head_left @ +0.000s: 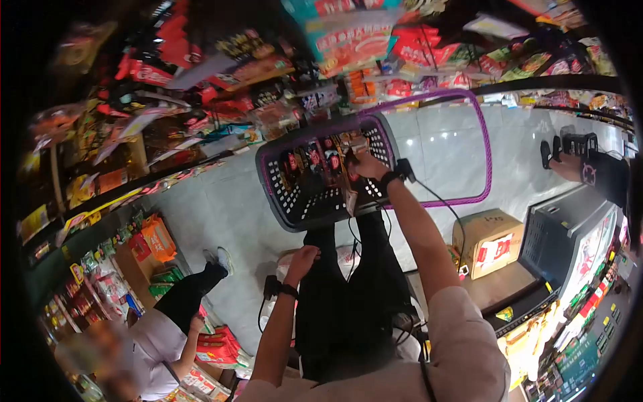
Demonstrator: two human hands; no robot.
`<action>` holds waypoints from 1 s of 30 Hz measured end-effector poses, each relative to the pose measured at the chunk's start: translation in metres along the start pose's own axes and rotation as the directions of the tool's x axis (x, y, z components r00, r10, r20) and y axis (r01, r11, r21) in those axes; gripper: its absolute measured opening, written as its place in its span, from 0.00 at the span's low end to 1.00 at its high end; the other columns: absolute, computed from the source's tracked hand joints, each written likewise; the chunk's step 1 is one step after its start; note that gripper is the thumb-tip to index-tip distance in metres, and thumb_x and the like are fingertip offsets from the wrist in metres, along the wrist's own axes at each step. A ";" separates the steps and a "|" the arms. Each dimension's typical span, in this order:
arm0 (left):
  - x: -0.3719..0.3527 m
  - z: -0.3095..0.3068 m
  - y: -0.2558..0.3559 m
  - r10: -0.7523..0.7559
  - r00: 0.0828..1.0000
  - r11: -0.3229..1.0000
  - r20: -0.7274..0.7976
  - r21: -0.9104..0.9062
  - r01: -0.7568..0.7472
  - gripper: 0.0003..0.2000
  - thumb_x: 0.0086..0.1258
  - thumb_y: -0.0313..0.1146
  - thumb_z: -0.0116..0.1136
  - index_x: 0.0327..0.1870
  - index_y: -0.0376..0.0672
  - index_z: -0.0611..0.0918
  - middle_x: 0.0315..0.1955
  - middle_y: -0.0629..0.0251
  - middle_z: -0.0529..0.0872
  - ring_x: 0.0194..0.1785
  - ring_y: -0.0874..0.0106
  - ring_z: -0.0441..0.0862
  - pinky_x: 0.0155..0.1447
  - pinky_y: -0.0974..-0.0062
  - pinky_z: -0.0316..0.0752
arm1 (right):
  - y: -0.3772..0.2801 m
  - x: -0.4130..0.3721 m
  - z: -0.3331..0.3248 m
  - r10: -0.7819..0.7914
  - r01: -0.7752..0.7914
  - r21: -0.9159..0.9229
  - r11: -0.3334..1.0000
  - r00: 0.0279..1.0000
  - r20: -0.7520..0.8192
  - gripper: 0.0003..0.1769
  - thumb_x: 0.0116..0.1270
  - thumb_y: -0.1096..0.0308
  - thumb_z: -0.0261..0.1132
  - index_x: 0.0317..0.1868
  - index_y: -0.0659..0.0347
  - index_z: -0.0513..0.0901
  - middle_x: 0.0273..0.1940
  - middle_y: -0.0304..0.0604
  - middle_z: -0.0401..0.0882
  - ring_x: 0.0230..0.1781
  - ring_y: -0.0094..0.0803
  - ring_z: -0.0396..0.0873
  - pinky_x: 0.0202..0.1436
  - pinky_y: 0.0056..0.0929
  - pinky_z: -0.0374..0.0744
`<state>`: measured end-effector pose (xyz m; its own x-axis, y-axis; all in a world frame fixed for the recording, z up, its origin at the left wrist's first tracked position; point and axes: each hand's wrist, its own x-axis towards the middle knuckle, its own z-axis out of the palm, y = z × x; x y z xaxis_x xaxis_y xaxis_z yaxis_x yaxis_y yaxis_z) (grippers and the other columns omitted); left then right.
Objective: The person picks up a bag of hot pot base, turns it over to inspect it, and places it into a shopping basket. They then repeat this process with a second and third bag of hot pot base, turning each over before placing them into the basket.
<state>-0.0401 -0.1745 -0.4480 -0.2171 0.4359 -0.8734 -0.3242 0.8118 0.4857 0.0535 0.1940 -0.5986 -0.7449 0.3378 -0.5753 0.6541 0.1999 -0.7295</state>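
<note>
A dark grey shopping basket (273, 191) with perforated sides is in front of my legs. Several dark and red packets (313, 157) lie inside, too small to read. My right hand (370, 166) reaches into the basket's right part with its fingers curled; what they hold, if anything, is hidden. Close to its fingers is a pale, flat piece (351, 201) at the near rim. The purple basket handle (483, 147) is swung out to the right. My left hand (305, 260) is closed beside my left leg, below the basket, with nothing visible in it.
Shelves of snack packets (355, 47) run along the far side. A cardboard box (494, 244) and a grey crate (569, 214) are on the right. One person (157, 342) is at lower left, another person's leg (569, 167) at far right. Cables hang from both my wrists.
</note>
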 end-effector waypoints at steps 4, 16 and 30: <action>0.028 0.007 -0.036 -0.065 0.995 0.998 0.076 0.024 0.063 0.13 0.73 0.37 0.50 0.46 0.36 0.79 0.38 0.61 0.85 0.40 0.72 0.85 0.42 0.78 0.76 | -0.060 -0.020 -0.050 0.111 -0.275 0.529 0.803 0.940 0.322 0.21 0.55 0.62 0.68 0.46 0.64 0.78 0.39 0.43 0.82 0.41 0.29 0.81 0.36 0.27 0.81; 0.096 0.026 -0.043 -0.035 0.998 0.999 0.054 -0.007 0.035 0.12 0.73 0.36 0.50 0.44 0.35 0.79 0.36 0.62 0.86 0.38 0.73 0.85 0.42 0.77 0.77 | 0.024 0.081 0.007 0.193 -0.208 0.302 0.930 0.978 0.078 0.20 0.60 0.66 0.65 0.49 0.69 0.76 0.37 0.49 0.79 0.36 0.35 0.82 0.36 0.33 0.85; 0.069 0.006 -0.012 -0.132 0.991 0.990 -0.037 -0.044 0.130 0.14 0.72 0.41 0.46 0.41 0.40 0.80 0.36 0.67 0.86 0.36 0.76 0.84 0.38 0.77 0.75 | -0.030 0.037 0.070 0.005 -0.023 0.779 0.627 1.000 0.026 0.12 0.69 0.64 0.61 0.48 0.63 0.78 0.39 0.40 0.83 0.35 0.27 0.82 0.37 0.25 0.80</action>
<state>-0.0456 -0.1514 -0.5145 -0.2066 0.3102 -0.9280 -0.3902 0.8436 0.3688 -0.0032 0.1358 -0.6239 -0.7449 0.3148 -0.5882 0.3249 -0.5989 -0.7320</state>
